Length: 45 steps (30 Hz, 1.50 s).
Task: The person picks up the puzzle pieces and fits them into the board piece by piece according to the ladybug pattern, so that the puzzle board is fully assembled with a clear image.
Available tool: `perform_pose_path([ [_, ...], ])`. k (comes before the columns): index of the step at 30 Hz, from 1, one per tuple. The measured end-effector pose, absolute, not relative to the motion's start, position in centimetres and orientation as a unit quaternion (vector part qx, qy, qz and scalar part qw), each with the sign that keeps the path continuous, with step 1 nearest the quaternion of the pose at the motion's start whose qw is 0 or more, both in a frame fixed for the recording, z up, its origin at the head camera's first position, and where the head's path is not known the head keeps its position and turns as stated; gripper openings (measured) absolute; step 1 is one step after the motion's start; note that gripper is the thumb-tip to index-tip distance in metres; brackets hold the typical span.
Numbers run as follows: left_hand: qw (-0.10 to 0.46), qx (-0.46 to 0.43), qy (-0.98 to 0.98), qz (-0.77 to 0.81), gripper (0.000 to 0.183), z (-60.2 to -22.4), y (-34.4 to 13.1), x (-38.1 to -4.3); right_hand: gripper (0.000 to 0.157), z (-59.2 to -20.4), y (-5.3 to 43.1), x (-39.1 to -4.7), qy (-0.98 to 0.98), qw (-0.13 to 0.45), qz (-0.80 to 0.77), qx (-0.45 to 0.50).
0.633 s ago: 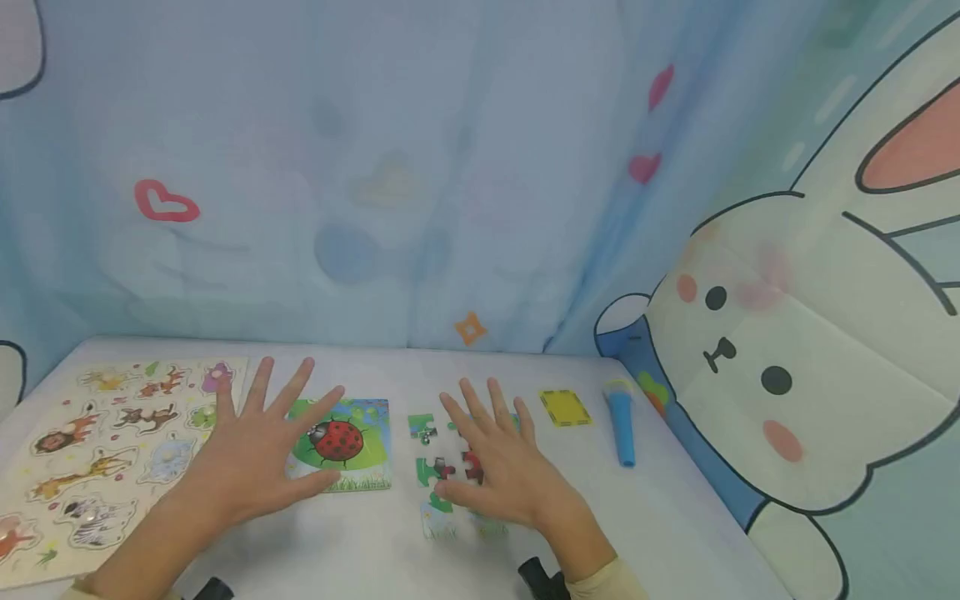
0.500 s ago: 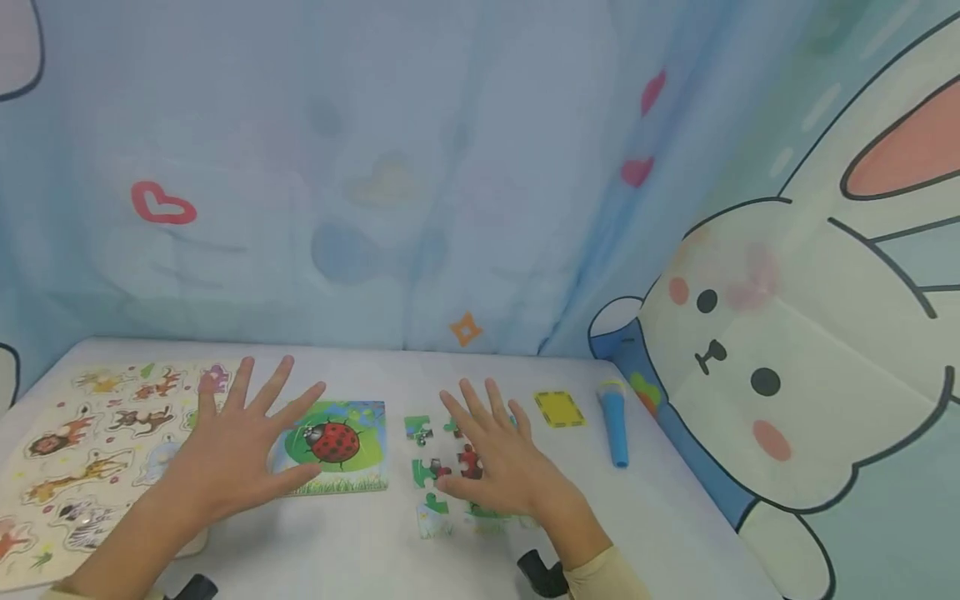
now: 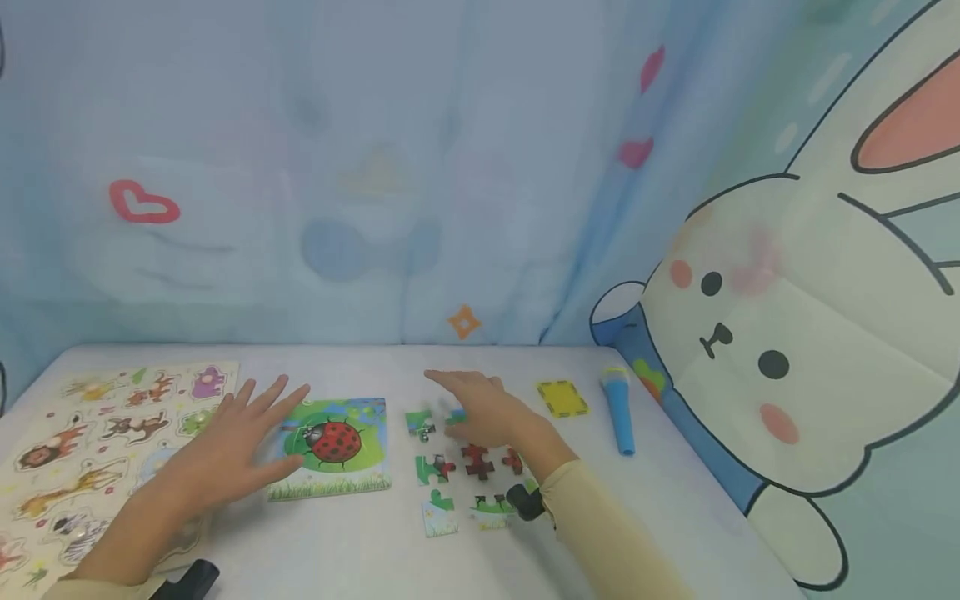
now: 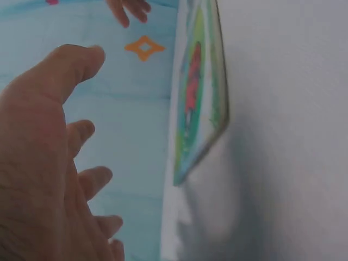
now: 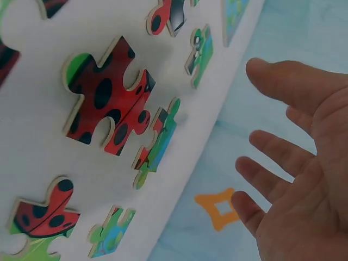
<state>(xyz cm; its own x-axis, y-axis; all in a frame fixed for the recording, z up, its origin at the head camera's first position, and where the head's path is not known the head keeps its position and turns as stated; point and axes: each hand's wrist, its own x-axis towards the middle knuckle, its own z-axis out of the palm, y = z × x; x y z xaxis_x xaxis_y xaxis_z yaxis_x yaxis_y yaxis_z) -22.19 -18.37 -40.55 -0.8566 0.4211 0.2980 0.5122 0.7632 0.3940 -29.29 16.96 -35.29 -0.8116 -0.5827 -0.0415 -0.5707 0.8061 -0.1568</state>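
Note:
My left hand (image 3: pixel 227 450) hovers with fingers spread above the table, between the animal puzzle board and the ladybug picture board (image 3: pixel 333 446). It holds nothing; the left wrist view shows the thumb and fingertips apart from the ladybug board (image 4: pixel 194 92). My right hand (image 3: pixel 491 410) is held over the far part of the loose ladybug jigsaw pieces, its fingers extended and nothing in it. A red spotted centre piece (image 3: pixel 477 461) lies on the table just this side of it. In the right wrist view the centre piece (image 5: pixel 106 100) is surrounded by several separate pieces.
A cream animal puzzle board (image 3: pixel 112 467) lies at the left of the white table. To the right of the pieces are a yellow square frame (image 3: pixel 563 398) and a blue toy microphone (image 3: pixel 619 412). A patterned curtain (image 3: pixel 360 167) hangs behind the table.
My right hand has turned from spread fingers to a sideways pose and moved up over the far pieces, uncovering the nearer ones. The left hand has tilted flatter and shifted slightly left.

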Motion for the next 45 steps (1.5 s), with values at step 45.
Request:
perform_pose_path([
  [45,0.043,-0.23,-0.914,-0.332,0.05,-44.2,-19.8,-23.3,0.025,-36.8,11.2,-32.7,0.93,0.091,-0.089,-0.344],
])
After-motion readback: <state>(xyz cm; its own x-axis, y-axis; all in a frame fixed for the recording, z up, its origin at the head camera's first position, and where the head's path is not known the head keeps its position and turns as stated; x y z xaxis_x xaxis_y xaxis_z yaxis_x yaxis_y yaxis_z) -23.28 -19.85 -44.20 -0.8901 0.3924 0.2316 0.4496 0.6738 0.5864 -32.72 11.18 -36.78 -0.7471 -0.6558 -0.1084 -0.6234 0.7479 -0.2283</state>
